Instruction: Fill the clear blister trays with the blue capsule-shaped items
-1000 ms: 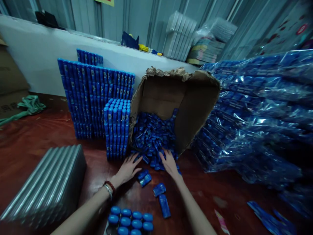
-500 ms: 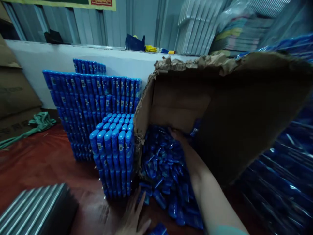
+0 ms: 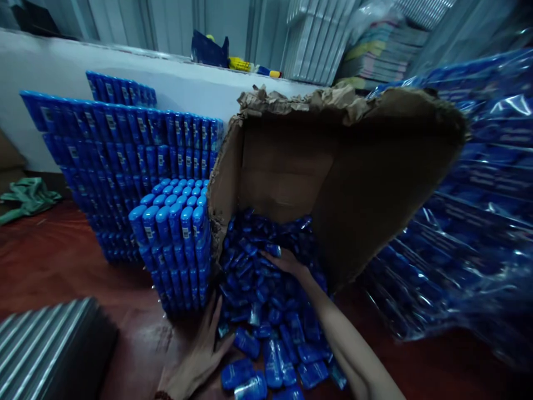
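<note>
— Where does the heap sit from the right hand (image 3: 287, 260)?

— All round it. The right hand is inside the mouth of the tipped cardboard box (image 3: 358, 183), lying palm down on the loose blue packets (image 3: 266, 311). The heap runs from about 12 o'clock, deep in the box, down to 6 o'clock, where it spills onto the red-brown desk (image 3: 66, 261). That is its long axis — back to front, toward the person.

— And the fingers?

— Loosely spread over the packets, tips pointing to about 10 o'clock. Whether they pinch one I cannot tell; the light is dim and everything there is blue.

— The left hand (image 3: 200, 355)?

— Lower, at about 7 o'clock from the right one, flat and open on the desk, fingers together and pointing to 1 o'clock. Its fingertips touch the near left edge of the spill, just below the stacked block of blue tubes (image 3: 175, 244).

— So which hand is nearer?

— The right for what lies in the box, the left for the packets out on the desk. Bagged blue packs (image 3: 470, 222) lie at 3 o'clock, well apart from both.
</note>
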Tool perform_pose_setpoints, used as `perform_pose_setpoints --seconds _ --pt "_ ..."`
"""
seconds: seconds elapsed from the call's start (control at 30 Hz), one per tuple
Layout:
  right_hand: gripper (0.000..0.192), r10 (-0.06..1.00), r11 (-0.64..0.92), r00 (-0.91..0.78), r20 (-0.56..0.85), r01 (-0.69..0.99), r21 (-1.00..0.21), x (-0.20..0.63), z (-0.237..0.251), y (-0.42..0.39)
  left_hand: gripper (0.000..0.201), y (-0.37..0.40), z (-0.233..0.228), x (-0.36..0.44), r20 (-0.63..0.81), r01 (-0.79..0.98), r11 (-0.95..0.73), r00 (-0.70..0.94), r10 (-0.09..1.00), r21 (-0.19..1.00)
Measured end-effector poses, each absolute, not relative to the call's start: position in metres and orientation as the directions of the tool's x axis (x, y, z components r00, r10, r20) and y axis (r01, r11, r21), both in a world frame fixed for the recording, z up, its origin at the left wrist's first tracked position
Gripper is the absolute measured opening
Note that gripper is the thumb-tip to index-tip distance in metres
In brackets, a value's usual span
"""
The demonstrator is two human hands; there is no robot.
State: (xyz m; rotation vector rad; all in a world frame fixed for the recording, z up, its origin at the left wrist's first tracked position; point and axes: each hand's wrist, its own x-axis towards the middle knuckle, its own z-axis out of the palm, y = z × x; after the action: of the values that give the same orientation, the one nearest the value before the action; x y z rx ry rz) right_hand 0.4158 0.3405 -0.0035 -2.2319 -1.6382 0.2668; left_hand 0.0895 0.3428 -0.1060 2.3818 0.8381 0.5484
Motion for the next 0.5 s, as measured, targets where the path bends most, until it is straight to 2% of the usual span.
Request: perform_pose_setpoints --seconds 0.1,0.3,0.4,0.5 --pt "0.05 0.959 -0.206 0.268 0.097 0.887 -0.413 0.394 -0.011 0.317 0.076 0.343 -0.109 0.089 0.232 0.394 -0.696 0.747 0.623 0.6" --pt "0.053 0.967 -0.07 0.169 0.193 0.898 -0.435 0.369 -0.015 0.272 0.071 0.346 -0.11 0.086 0.289 0.334 -0.808 0.811 0.509 0.485" --pt "0.06 0.974 -0.082 0.159 0.159 0.91 -0.406 0.362 -0.012 0.254 0.065 0.349 -0.11 0.087 0.292 0.321 -0.841 0.833 0.47 0.436" --pt "0.062 0.977 -0.143 0.198 0.072 0.873 -0.466 0.345 -0.009 0.23 0.059 0.35 -0.109 0.087 0.313 0.304 -0.855 0.836 0.451 0.42"
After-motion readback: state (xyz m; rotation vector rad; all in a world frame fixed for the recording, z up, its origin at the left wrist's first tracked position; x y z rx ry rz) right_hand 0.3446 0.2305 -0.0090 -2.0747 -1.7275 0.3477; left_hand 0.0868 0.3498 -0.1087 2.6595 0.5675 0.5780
